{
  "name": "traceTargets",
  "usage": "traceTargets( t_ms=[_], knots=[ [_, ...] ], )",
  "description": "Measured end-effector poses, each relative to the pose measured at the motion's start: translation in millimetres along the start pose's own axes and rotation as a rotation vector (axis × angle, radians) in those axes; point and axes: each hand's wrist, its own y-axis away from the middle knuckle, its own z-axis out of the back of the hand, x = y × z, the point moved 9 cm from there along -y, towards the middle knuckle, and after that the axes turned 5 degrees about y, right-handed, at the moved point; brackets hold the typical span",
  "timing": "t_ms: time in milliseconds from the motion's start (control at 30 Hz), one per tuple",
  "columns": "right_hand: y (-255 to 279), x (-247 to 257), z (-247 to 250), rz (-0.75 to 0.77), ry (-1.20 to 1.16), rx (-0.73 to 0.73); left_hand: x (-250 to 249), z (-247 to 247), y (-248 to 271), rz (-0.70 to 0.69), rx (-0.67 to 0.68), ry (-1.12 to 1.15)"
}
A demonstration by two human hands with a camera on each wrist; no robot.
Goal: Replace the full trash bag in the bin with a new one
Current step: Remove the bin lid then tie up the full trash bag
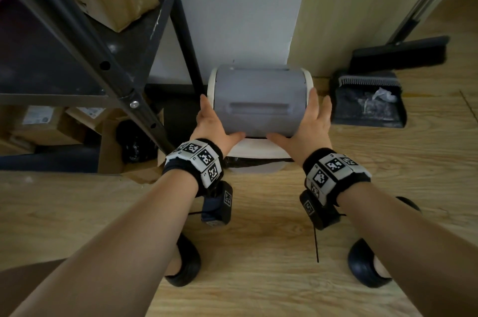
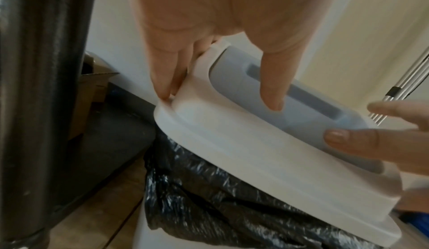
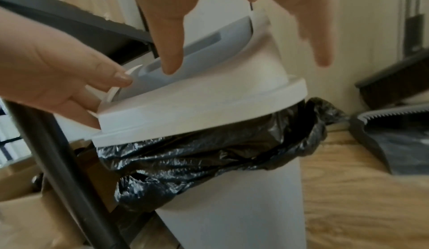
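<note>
Against the white wall panel, between black metal shelving rack [image 1: 85, 40] and dustpan: white plastic bin [image 3: 243, 207], the landmark here. On top of it a white lid with grey swing flap [image 1: 258, 102], tilted in both wrist views, near-side edge raised off the bin rim.

Black crinkled plastic trash bag [image 3: 197, 161] is in the bin, its edge folded out over the rim and hanging down the outside just under the lid.

Left hand [image 1: 214, 125] on the lid's left side: fingers straight, down along the white side of the lid, thumb [image 2: 271, 87] laid on the grey flap. Reads as a flat press, not a curled grip.

Right hand [image 1: 307, 125] on the lid's right side: fingers spread wide and straight, thumb on the flap's front edge. In the right wrist view the fingers hang beside the lid; contact there unclear, blurred.

Right of the bin: dark grey dustpan [image 1: 370, 104] on the floor with white debris in it, black broom head [image 1: 398, 55] just behind. Left of the bin, under the rack: brown cardboard boxes [image 1: 49, 125]. Light wood-grain floor [image 1: 258, 252] in front of the bin; both feet in dark slippers on it.
</note>
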Motion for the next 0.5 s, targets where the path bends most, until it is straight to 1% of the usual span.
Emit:
traceTargets(
  t_ms=[100, 200, 500],
  knots=[
    [-2, -15, -6, -0.107, -0.16, 0.038, 1, 2, -1, -0.025, -0.005, 0.01],
    [-2, -23, -11, -0.16, -0.241, 0.037, 2, 1, 0, -0.046, -0.003, 0.013],
    [-2, -21, -8, -0.12, -0.221, 0.027, 1, 0, 1, -0.039, -0.029, 0.029]
  ],
)
